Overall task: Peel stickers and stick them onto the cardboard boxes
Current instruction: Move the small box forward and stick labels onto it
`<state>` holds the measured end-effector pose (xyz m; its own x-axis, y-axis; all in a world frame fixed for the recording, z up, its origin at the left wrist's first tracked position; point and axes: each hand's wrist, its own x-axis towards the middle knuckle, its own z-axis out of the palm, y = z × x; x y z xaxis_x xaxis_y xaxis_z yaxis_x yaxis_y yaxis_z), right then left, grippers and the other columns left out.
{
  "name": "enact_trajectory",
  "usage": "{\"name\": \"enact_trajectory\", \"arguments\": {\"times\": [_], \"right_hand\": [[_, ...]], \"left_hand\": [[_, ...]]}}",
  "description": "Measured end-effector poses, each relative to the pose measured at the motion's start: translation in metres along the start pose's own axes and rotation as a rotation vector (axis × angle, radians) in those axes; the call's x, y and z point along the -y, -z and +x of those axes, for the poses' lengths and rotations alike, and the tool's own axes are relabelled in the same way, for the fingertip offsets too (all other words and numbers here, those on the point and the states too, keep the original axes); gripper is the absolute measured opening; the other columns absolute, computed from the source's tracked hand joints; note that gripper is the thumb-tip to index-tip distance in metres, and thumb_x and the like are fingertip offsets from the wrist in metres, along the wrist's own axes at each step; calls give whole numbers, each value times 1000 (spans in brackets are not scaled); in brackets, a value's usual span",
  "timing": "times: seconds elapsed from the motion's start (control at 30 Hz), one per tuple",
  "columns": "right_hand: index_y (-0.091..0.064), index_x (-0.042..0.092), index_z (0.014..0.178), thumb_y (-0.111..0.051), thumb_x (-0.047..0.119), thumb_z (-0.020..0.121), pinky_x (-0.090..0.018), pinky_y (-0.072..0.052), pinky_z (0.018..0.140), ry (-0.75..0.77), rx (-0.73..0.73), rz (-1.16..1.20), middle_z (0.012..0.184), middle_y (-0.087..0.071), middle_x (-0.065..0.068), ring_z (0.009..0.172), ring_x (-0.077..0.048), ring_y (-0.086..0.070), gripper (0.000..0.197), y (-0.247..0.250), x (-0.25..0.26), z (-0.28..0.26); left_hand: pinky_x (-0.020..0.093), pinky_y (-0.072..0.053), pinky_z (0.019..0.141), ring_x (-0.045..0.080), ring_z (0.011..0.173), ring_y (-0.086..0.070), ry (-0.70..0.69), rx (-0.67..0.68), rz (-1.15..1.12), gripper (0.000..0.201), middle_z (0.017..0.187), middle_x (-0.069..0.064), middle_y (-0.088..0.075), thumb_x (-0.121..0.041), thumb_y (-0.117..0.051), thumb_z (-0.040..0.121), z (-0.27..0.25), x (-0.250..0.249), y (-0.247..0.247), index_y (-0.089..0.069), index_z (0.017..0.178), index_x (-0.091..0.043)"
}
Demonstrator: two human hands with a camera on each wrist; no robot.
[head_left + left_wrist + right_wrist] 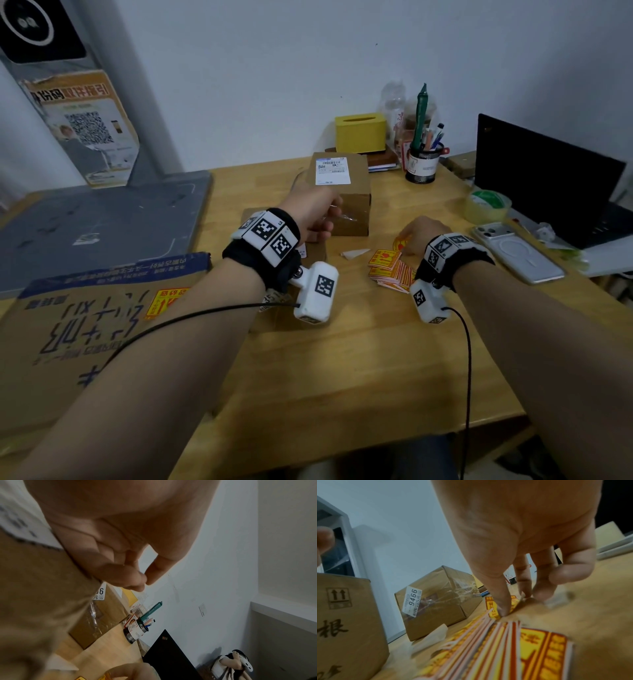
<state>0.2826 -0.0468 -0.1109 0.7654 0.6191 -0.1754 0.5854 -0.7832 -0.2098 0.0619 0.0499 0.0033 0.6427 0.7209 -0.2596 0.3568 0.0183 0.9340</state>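
Observation:
My left hand hovers over a small cardboard box. Its fingers are curled and the thumb tip meets a fingertip; I see nothing between them. Behind stands a taped box with a white shipping label. My right hand is down on the table, thumb and forefinger pinching a yellow-red sticker whose edge lifts. A fanned pile of stickers lies just below that hand. A white backing scrap lies between the hands.
A large flattened carton bearing a yellow sticker covers the near left. Behind it sits a grey machine. A phone, tape roll, laptop, pen cup and yellow tissue box crowd the right and back.

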Motion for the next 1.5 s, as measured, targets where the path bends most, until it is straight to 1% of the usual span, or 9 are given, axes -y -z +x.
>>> {"name": "enact_trajectory", "arguments": {"times": [0.13,0.27,0.37,0.5,0.6,0.8,1.03,1.2,1.5], "right_hand": [[-80,16,91,-84,30,80,-40,-60,84,-156,-151,224,99,-76,-9,90,-30,-70,18,11,-5,-5],[-74,23,85,-78,26,86,-32,-57,64,-7,-349,720,78,-75,2,70,-16,-72,5,40,10,-30],[-75,22,94,-69,17,90,-28,-53,49,163,-328,955,88,-76,3,67,-17,-74,9,59,40,-62],[-78,20,98,-52,8,94,-34,-55,53,341,-251,1140,107,-74,4,76,-28,-78,29,70,72,-96],[-78,17,95,-55,9,96,-35,-54,54,412,-177,1232,107,-75,-4,74,-34,-77,25,72,90,-114],[-76,13,94,-68,4,92,-31,-54,50,477,-94,1329,77,-74,-10,63,-25,-73,13,63,110,-129],[-75,13,91,-69,1,91,-30,-50,47,463,-87,1317,74,-73,-3,57,-20,-67,14,55,125,-136],[-79,22,84,-76,13,87,-25,-44,45,516,-234,1150,88,-73,4,56,-9,-57,11,53,135,-141],[-77,12,88,-80,22,89,-26,-46,41,604,-168,1207,73,-75,-2,53,-15,-64,10,60,141,-152]], "left_hand": [[22,-51,47,12,46,-48,-3,13,-14,27,76,1,-60,-13,-55,96,-1,1,2,-64,121,-8],[25,-53,53,11,47,-49,-7,43,-33,20,78,0,-62,-16,-54,96,-3,1,3,-66,111,-11],[25,-51,56,11,49,-51,-15,62,-53,14,81,0,-62,-17,-58,94,-8,-3,5,-66,105,-13],[23,-45,55,11,52,-53,-46,47,-81,17,84,-1,-63,-29,-58,97,-16,-4,13,-67,106,-18],[24,-45,55,14,58,-55,-56,12,-112,18,87,0,-65,-33,-56,98,-20,1,25,-64,106,-19],[22,-45,52,12,58,-58,-169,-9,-198,12,78,-2,-67,-27,-66,94,-27,14,54,-71,97,-16],[22,-45,53,8,56,-60,-277,-81,-236,7,82,-3,-72,-21,-76,88,-36,29,74,-74,95,-19],[30,-51,61,12,67,-63,-378,-121,-239,9,81,0,-71,-15,-79,84,-38,36,80,-75,89,-20],[36,-56,74,19,88,-68,-524,-29,-190,27,89,5,-73,-14,-79,76,-43,36,77,-75,102,-13]]}}
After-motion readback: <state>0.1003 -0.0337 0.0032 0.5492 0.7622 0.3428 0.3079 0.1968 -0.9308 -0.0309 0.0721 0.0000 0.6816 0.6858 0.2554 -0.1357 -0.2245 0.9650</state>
